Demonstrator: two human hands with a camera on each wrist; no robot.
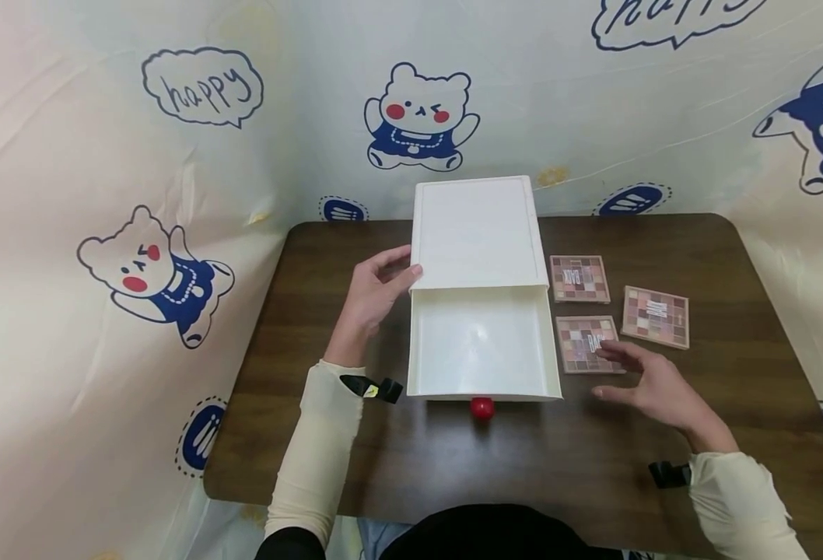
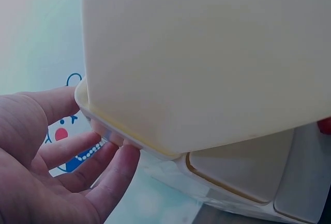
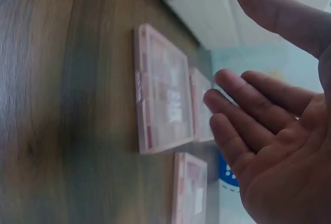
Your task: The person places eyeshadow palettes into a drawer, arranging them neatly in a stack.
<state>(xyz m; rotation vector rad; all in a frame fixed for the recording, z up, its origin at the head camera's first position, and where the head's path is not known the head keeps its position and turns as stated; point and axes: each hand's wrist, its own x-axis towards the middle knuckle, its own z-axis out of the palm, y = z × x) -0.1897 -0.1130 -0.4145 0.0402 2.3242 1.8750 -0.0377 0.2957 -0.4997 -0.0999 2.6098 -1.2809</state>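
Observation:
A white drawer box [image 1: 478, 233] stands on the table with its drawer [image 1: 481, 342] pulled out towards me, a round red knob [image 1: 482, 408] on the front. My left hand [image 1: 376, 295] touches the box's left side, its thumb by the top's front corner; in the left wrist view its fairly straight fingers [image 2: 116, 175] meet the white edge. To the right of the box lie three pinkish eyeshadow palettes: one at the back [image 1: 579, 278], one at the right [image 1: 656, 317], one nearest me [image 1: 586, 344]. Over the nearest palette's right edge reaches my right hand [image 1: 656, 389], fingers extended, holding nothing.
Beneath everything is a dark brown wooden table [image 1: 453, 459] with rounded corners. A pale curtain [image 1: 299, 93] printed with bears hangs behind and beside it. Each wrist carries a black strap-on camera, such as the left wrist camera [image 1: 383, 389].

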